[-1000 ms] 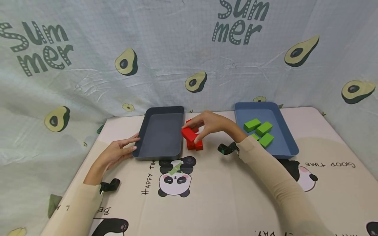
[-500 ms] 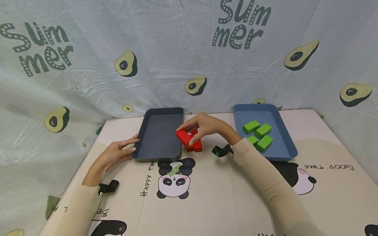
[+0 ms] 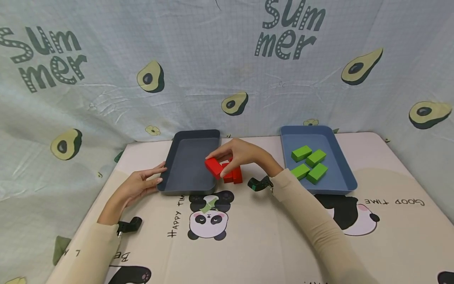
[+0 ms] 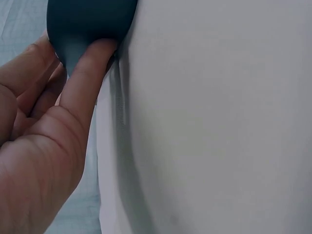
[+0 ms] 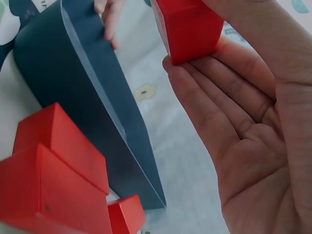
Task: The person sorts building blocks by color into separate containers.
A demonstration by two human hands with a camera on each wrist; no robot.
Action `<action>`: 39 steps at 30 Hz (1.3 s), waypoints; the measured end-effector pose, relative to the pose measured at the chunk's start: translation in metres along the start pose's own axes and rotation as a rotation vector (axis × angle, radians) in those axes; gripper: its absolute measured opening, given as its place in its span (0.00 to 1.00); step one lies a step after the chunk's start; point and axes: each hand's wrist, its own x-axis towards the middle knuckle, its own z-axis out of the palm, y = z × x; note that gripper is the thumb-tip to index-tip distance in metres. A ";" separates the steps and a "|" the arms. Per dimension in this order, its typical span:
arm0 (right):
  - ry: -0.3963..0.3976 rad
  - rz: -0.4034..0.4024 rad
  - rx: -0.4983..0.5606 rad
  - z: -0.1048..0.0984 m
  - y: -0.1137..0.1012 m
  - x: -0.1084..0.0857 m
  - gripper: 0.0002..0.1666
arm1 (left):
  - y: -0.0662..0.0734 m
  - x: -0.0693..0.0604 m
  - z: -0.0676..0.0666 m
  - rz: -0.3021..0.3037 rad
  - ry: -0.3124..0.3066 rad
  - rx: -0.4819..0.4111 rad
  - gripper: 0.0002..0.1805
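Note:
My right hand (image 3: pixel 241 153) pinches a red block (image 3: pixel 213 168) between thumb and fingers, above the right edge of the dark grey tray (image 3: pixel 188 192). In the right wrist view the held block (image 5: pixel 192 34) is off the table, near the fingertips. Several other red blocks (image 3: pixel 237 173) lie on the table just right of that tray, partly hidden by the hand. My left hand (image 3: pixel 138 184) touches the tray's left side with extended fingers. Up close in the left wrist view, the thumb (image 4: pixel 83 87) rests against the tray's corner (image 4: pixel 90 22). No blocks show inside the dark tray.
A blue tray (image 3: pixel 349 173) with several green blocks (image 3: pixel 317 172) stands at the right, partly behind my right forearm. A printed cloth (image 3: pixel 262 236) covers the table, and a patterned curtain (image 3: pixel 195 71) rises behind both trays.
My right hand has carried the red block leftward, from over the other red blocks to the dark tray's right edge. The left hand has stayed at the tray's left side.

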 end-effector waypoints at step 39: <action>-0.094 -0.074 -0.007 0.030 -0.004 0.013 0.37 | -0.021 -0.022 0.030 0.062 0.031 -0.037 0.34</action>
